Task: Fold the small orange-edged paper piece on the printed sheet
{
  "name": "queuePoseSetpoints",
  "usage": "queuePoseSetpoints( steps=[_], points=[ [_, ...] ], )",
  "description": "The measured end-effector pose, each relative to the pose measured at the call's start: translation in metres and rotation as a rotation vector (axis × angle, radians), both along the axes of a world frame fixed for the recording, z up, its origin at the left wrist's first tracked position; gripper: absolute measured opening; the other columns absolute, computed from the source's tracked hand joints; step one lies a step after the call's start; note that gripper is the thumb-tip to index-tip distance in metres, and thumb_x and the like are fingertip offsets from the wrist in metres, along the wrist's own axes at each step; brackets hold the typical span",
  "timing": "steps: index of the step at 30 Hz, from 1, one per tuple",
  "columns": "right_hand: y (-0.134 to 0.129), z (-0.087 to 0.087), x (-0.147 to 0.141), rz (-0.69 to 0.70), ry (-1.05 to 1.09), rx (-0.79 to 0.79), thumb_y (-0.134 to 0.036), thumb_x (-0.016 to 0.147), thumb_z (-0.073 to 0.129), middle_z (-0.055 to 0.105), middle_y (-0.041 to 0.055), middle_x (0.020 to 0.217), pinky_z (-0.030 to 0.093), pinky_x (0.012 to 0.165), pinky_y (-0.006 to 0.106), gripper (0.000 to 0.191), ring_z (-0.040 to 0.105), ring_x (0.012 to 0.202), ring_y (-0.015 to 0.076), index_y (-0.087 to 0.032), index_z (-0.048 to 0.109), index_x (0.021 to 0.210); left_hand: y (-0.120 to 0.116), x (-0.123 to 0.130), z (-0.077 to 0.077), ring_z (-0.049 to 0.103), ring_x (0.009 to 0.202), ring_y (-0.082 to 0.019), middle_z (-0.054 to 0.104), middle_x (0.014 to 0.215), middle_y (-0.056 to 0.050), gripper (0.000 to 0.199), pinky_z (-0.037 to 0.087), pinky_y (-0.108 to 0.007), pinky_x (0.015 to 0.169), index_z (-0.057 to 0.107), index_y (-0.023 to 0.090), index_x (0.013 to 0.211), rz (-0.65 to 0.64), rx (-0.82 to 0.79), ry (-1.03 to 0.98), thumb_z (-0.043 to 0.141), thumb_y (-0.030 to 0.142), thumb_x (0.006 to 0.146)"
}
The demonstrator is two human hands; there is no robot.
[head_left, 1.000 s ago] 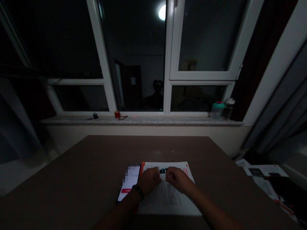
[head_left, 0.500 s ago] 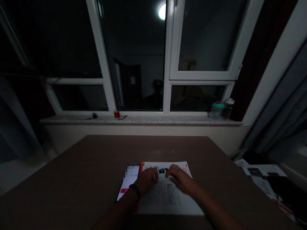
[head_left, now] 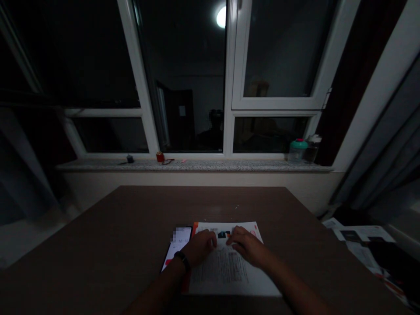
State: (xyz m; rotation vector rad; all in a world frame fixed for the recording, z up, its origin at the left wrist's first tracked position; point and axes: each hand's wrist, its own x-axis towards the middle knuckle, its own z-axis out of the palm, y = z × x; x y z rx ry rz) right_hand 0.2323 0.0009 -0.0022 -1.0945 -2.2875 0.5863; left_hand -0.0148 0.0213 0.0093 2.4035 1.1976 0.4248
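Observation:
A printed sheet or booklet (head_left: 226, 280) with an orange left edge lies on the brown table (head_left: 124, 227). Over its upper left part is my left hand (head_left: 201, 247), fingers curled together, a dark band on the wrist. My right hand (head_left: 247, 247) rests above the upper right part, its fingers bent in towards the thumb. A small gap separates the two hands, and a dark printed picture shows there. Whatever the fingertips pinch is too small and dim to make out. Beside my left wrist lies a phone (head_left: 175, 249) with a lit screen, partly covered by that arm.
Behind the table runs a stone windowsill (head_left: 210, 165) with a red can (head_left: 160, 157), a small dark bottle (head_left: 130, 159), a teal-lidded container (head_left: 297, 151) and a clear bottle (head_left: 312, 148). Papers (head_left: 364, 251) lie at the lower right, beyond the table edge. Small white bits are on the table.
Both hands stay almost in place over the sheet, with only slight finger movement. The left wrist has shifted slightly to the left, covering a bit more of the phone.

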Motion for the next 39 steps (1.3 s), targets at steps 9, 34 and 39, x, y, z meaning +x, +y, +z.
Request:
queuePoseSetpoints(
  steps=[9, 34, 39],
  points=[
    [-0.003, 0.005, -0.001, -0.004, -0.044, 0.073, -0.01, 0.086, 0.057, 0.058, 0.0054, 0.106, 0.042, 0.091, 0.034, 0.029, 0.053, 0.104, 0.0212, -0.025, 0.068, 0.108, -0.015, 0.008, 0.015, 0.053, 0.106, -0.022, 0.056, 0.109, -0.003, 0.043, 0.041, -0.032, 0.091, 0.065, 0.028, 0.112, -0.162, 0.076, 0.051, 0.054, 0.004, 0.077],
    [-0.016, 0.022, -0.008, 0.19, -0.013, 0.064, -0.029, 0.087, 0.066, 0.071, 0.0033, 0.104, 0.036, 0.098, 0.038, 0.02, 0.059, 0.105, 0.022, -0.028, 0.071, 0.107, -0.013, 0.009, 0.02, 0.051, 0.108, -0.026, 0.063, 0.114, -0.005, 0.02, 0.037, -0.039, 0.094, 0.065, 0.022, 0.107, -0.086, 0.178, 0.166, 0.059, 0.015, 0.089],
    [-0.014, 0.018, -0.011, 0.17, -0.017, 0.063, -0.023, 0.082, 0.069, 0.069, 0.0038, 0.106, 0.037, 0.097, 0.038, 0.026, 0.057, 0.107, 0.0227, -0.027, 0.069, 0.108, -0.012, 0.007, 0.012, 0.048, 0.121, -0.027, 0.059, 0.132, -0.005, 0.043, 0.033, -0.042, 0.103, 0.054, 0.024, 0.129, -0.149, 0.111, 0.106, 0.06, 0.015, 0.088]
  ],
)
